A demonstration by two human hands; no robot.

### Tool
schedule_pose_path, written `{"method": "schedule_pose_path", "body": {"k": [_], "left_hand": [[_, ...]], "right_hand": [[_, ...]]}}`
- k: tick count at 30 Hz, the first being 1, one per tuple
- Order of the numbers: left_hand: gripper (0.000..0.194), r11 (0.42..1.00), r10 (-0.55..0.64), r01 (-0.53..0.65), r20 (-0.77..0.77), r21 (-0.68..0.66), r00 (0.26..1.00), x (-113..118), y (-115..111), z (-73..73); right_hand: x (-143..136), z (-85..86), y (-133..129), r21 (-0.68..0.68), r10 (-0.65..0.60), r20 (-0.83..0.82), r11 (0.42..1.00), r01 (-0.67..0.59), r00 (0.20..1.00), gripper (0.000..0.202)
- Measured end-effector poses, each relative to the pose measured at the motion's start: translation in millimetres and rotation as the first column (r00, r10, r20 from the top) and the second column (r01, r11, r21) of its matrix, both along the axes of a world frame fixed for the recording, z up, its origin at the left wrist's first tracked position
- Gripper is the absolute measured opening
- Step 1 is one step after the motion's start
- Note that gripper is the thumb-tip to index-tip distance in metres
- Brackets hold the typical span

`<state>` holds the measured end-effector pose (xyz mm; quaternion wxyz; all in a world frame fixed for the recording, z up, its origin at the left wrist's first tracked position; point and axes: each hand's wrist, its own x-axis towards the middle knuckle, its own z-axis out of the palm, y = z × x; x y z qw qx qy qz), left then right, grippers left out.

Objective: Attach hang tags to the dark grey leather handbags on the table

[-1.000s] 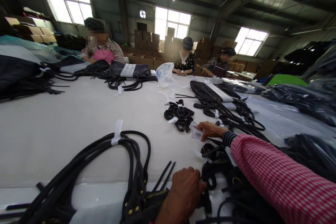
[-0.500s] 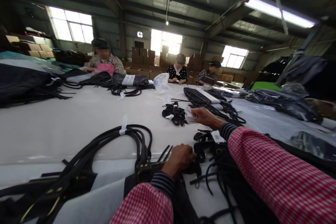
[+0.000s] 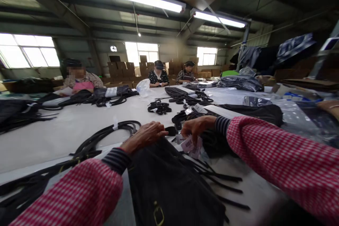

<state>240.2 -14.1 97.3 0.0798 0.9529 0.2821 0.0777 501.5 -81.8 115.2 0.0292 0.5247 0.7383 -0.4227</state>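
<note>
A black bag (image 3: 169, 183) with a brass buckle lies at the front of the table. My left hand (image 3: 147, 136) is closed at the bag's top edge, gripping black material there. To the right, my right hand (image 3: 197, 127) pinches a small printed tag in clear plastic (image 3: 189, 144) over the bag's right edge. Several black straps (image 3: 225, 176) stretch out on the bag's right side. Behind my hands sits a tied bundle of black straps (image 3: 159, 107).
Looped black handles (image 3: 106, 130) and more bags lie at the left. Bags with white wraps (image 3: 180, 91) and plastic-wrapped goods (image 3: 241, 83) stand farther back on the white table (image 3: 79, 113). Three people sit across it.
The view has turned right. My right hand has come back from beside the strap bundle to the bag with the tag. My left hand now holds the bag's top, and the bag lies more in front.
</note>
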Motion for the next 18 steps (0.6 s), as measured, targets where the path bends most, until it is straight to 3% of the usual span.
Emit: {"method": "schedule_pose_path", "body": {"k": [2,3,6,8,14,18], "left_hand": [[0.031,0.993,-0.108,0.107,0.024,0.042,0.994,-25.9,-31.5,-11.9],[0.032,0.993,-0.104,0.102,0.045,0.055,0.994,-36.7,-45.2,-21.5],[0.041,0.994,0.017,-0.03,0.127,0.101,0.992,-56.6,-70.6,-50.7],[0.043,0.993,0.032,-0.047,0.142,0.104,0.989,-60.4,-74.9,-61.1],[0.039,0.995,0.055,-0.07,0.205,0.07,0.977,-59.6,-73.1,-58.3],[0.035,0.997,0.057,-0.071,0.315,0.031,0.947,-59.5,-75.9,-57.4]], "right_hand": [[-10.8,-14.6,3.6,0.049,0.031,0.056,0.998,-0.033,0.998,0.032],[-15.6,-19.7,5.6,0.071,0.041,0.067,0.996,-0.046,0.997,0.032],[-24.8,-24.7,9.4,0.117,0.071,0.091,0.99,-0.081,0.993,0.035],[-25.7,-19.6,10.6,0.152,0.062,0.085,0.985,-0.075,0.994,0.038],[-16.3,19.8,10.9,0.316,-0.027,-0.09,0.947,0.054,0.996,0.015],[-29.0,39.0,3.7,0.378,-0.073,-0.272,0.909,0.176,0.96,0.022]]}}
